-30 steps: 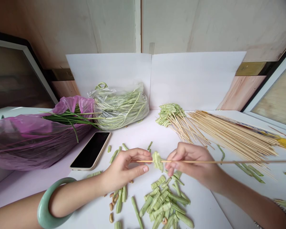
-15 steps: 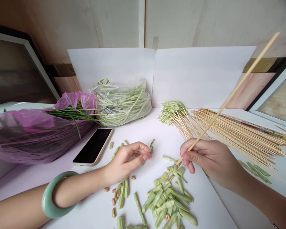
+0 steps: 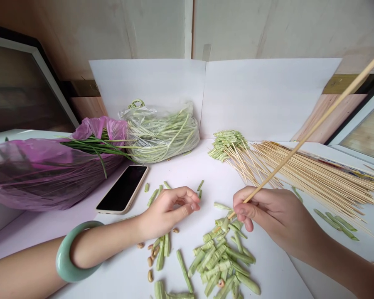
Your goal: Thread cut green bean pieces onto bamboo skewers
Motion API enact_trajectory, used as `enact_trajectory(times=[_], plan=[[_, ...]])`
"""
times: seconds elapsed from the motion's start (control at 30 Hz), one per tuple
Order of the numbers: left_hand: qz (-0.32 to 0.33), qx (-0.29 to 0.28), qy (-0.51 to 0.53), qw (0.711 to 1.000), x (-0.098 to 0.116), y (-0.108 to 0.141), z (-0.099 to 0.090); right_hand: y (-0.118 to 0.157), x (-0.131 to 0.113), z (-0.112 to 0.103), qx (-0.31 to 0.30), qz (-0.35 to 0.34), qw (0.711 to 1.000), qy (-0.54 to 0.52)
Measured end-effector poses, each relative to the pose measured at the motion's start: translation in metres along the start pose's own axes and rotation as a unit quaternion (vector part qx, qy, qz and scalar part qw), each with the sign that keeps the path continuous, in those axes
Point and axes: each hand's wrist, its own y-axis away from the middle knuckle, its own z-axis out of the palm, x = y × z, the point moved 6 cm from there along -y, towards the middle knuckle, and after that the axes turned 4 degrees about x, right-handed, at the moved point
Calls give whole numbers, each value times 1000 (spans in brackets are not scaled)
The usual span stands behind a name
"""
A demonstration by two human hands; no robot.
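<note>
My right hand (image 3: 262, 211) pinches a long wooden skewer (image 3: 299, 145) near its lower end. The skewer slants up to the right, and its low end meets a green bean piece (image 3: 226, 224) at the top of a pile of cut bean pieces (image 3: 216, 259). My left hand (image 3: 171, 209) hovers over the table left of the pile, palm inward, fingers loosely curled and thumb apart from them, holding nothing. Beneath it lie a few bean pieces (image 3: 160, 253) and several small tan beans (image 3: 150, 275).
Behind my left arm are a black phone (image 3: 123, 189), a purple bag of green stalks (image 3: 50, 174) and a clear bag of long beans (image 3: 162, 133). At the back right lie filled skewers (image 3: 227, 143) and loose skewers (image 3: 314, 178). A white board (image 3: 268, 99) stands behind.
The skewer in my right hand leans further right and its upper end now leaves the picture. My left hand has stayed nearly in place. The view has shifted slightly.
</note>
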Motion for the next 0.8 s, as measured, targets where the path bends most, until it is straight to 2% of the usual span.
enact_trajectory(times=[0.2, 0.43, 0.67, 0.8], plan=[[2, -6, -11, 1000, 0, -1, 1, 5, -13, 6, 1, -57, 995, 77], [0, -5, -15, 1000, -1, 1, 1, 8, -15, 15, -2, -74, 994, 82], [-5, -12, -29, 999, -1, 1, 2, 4, 6, 7, -9, 18, 1000, 14], [-4, -26, -57, 998, -2, 1, 3, -1, 18, -9, 61, 80, 994, -36]])
